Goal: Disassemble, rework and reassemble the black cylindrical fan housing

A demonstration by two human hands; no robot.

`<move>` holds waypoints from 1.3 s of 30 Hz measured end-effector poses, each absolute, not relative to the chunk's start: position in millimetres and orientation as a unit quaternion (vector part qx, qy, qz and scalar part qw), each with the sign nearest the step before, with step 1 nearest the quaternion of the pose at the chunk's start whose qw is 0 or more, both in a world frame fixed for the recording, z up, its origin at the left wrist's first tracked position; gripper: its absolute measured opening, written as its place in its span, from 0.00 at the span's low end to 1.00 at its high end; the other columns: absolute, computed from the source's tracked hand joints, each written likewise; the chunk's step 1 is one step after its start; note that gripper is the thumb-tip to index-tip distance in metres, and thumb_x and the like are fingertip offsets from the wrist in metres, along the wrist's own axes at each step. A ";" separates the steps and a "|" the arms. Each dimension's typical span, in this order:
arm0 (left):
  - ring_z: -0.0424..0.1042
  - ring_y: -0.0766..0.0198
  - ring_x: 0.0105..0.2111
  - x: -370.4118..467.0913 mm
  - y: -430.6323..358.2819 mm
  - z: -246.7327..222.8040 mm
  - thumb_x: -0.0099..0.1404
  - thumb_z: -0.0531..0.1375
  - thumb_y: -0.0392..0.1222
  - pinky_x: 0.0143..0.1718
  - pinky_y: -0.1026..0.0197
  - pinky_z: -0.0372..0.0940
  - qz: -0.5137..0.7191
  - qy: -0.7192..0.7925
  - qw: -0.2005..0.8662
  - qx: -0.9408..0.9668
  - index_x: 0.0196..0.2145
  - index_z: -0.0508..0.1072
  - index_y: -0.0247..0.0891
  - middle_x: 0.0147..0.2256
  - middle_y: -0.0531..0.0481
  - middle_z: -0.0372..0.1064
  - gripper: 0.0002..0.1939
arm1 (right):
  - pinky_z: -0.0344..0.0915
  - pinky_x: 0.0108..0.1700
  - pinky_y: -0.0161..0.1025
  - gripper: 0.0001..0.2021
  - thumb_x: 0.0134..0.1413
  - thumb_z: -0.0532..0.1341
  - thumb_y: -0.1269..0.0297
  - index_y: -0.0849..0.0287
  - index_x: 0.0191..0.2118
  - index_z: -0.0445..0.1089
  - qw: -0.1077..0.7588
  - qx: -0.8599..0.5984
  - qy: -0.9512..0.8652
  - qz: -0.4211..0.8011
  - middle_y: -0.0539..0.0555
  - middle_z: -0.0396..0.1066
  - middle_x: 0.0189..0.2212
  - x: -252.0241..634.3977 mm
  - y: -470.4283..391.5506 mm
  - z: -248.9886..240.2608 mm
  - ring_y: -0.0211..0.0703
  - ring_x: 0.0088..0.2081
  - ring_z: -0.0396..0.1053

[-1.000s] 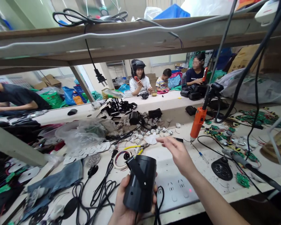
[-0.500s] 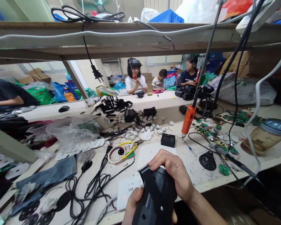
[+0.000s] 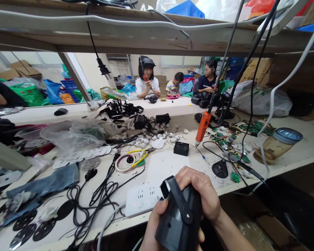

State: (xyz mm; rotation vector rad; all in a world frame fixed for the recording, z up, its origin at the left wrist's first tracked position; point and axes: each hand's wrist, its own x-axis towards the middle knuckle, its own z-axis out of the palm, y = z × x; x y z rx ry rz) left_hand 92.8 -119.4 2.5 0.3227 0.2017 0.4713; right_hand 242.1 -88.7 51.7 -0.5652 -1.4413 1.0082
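Observation:
A black plastic housing (image 3: 176, 219) with a bracket (image 3: 182, 202) fixed by a screw is held between both hands at the table's front edge. My left hand (image 3: 157, 221) wraps its lower left side, thumb on top near the bracket. Across the upper right side lies my right hand (image 3: 202, 191), its fingers curled over the far end. Just beyond is a white power strip (image 3: 140, 198) on the table. Farther back sits a small black open box (image 3: 181, 148). An orange electric screwdriver (image 3: 203, 126) hangs to the right of that box.
Yellow-handled pliers (image 3: 141, 162) and a tape roll (image 3: 120, 163) lie left of centre, near tangled black cables (image 3: 81, 202). A soldering iron (image 3: 246, 167), green circuit boards (image 3: 235, 176) and a jar (image 3: 278, 144) are at right. Several people sit beyond the table.
The bracket now stands out from the housing's end as a loop, and the housing is turned in my hands. The view has shifted, so the table appears higher and farther left.

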 end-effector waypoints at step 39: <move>0.78 0.57 0.30 96.4 -124.2 -2.8 0.50 0.65 0.63 0.31 0.63 0.67 0.193 0.109 0.972 0.082 0.39 0.80 0.24 0.34 0.40 0.80 0.35 | 0.64 0.41 0.44 0.16 0.65 0.57 0.56 0.57 0.30 0.75 0.577 -0.243 -0.622 0.470 0.55 0.73 0.31 247.4 -84.2 30.2 0.48 0.36 0.70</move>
